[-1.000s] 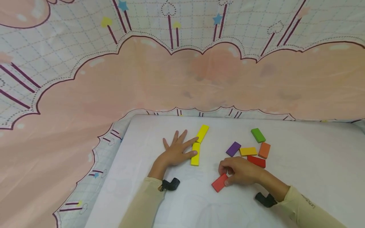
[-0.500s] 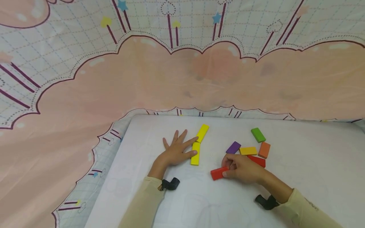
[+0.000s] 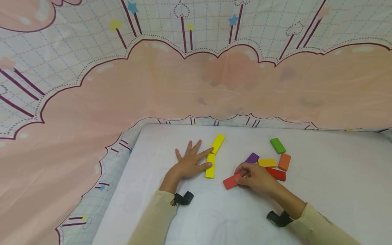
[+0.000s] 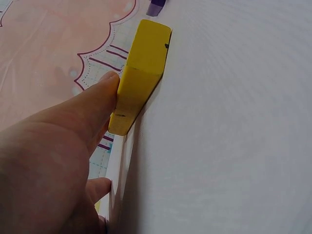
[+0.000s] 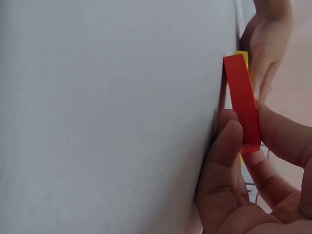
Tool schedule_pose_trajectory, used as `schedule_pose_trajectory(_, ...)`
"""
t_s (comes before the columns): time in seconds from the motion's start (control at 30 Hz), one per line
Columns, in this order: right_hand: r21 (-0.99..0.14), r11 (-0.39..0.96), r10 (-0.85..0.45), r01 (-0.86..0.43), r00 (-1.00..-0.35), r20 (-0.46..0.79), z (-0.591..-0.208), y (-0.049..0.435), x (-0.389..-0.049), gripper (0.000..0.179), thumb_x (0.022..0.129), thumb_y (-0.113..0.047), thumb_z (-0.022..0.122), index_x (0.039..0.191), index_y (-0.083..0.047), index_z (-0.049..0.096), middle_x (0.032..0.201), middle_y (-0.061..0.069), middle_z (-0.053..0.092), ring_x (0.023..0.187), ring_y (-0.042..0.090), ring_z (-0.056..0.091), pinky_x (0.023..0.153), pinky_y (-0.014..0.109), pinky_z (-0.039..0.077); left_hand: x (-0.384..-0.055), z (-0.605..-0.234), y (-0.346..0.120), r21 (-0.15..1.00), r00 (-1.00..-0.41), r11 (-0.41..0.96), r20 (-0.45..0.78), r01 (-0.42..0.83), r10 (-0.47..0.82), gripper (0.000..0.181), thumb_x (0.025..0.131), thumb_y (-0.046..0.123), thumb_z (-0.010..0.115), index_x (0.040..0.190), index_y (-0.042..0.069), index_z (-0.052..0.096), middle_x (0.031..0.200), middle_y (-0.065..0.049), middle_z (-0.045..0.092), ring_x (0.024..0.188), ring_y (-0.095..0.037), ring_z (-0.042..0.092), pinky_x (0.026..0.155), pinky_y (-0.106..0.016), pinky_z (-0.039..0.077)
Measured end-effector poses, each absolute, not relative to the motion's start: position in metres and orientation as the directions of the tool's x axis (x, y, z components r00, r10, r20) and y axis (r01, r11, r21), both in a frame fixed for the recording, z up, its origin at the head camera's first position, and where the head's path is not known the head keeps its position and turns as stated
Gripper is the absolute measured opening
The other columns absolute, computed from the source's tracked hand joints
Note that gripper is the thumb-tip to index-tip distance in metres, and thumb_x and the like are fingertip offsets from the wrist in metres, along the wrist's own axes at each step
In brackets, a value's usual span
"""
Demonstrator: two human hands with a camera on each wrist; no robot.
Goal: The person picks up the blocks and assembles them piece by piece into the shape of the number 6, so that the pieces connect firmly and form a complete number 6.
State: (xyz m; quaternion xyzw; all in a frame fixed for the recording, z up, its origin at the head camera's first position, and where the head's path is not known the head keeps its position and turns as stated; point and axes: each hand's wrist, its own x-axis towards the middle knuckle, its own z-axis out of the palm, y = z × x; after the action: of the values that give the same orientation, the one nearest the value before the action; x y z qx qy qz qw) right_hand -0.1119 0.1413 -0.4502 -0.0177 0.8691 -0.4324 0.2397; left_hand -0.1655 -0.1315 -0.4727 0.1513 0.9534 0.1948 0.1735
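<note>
With fingers spread, my left hand (image 3: 190, 163) lies on the table, thumb on the near yellow block (image 3: 210, 166) and index finger at the joint with the far yellow block (image 3: 218, 143). These two blocks meet end to end at a slight angle. In the left wrist view the thumb touches the side of the yellow block (image 4: 144, 68). My right hand (image 3: 257, 178) pinches a red block (image 3: 231, 182) by its right end, between thumb and fingers. The right wrist view shows that red block (image 5: 242, 97) gripped at its lower end.
Right of centre lie a purple block (image 3: 252, 158), an orange-yellow block (image 3: 266, 163), a second red block (image 3: 276, 174), an orange block (image 3: 284, 162) and a green block (image 3: 277, 145). A patterned cloth (image 3: 199, 85) hangs behind the white table (image 3: 337, 177).
My right hand has moved the red block slightly up and left, turning it toward a flatter angle. The left hand and the yellow blocks have stayed in place.
</note>
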Motion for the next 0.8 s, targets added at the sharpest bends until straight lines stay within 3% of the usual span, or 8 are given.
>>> schedule_pose_trajectory(0.6, -0.739, 0.661, -0.262, 0.130, -0.883, -0.389, -0.447, 0.130, -0.126, 0.019, 0.088, -0.024, 0.081, 0.105, -0.019, 0.077, 0.088, 0.002, 0.065, 0.085, 0.018, 0.058, 0.069, 0.026, 0.056, -0.167, -0.471, -0.129, 0.404, -0.901, 0.892, -0.279, 0.205, 0.333, 0.064, 0.097, 0.065, 0.053, 0.156, 0.052, 0.032, 0.175, 0.000, 0.003, 0.159, -0.036, -0.013, 0.111, -0.080, -0.017)
schedule_pose_trajectory(0.8, -0.739, 0.657, -0.256, 0.151, -0.877, -0.407, -0.450, 0.126, -0.131, 0.019, 0.087, -0.024, 0.082, 0.104, -0.018, 0.076, 0.085, 0.003, 0.065, 0.071, 0.017, 0.063, 0.066, 0.026, 0.057, -0.166, -0.470, -0.128, 0.410, -0.899, 0.890, -0.283, 0.200, 0.333, 0.064, 0.097, 0.064, 0.052, 0.156, 0.050, 0.032, 0.175, -0.001, 0.002, 0.159, -0.036, -0.014, 0.111, -0.079, -0.018)
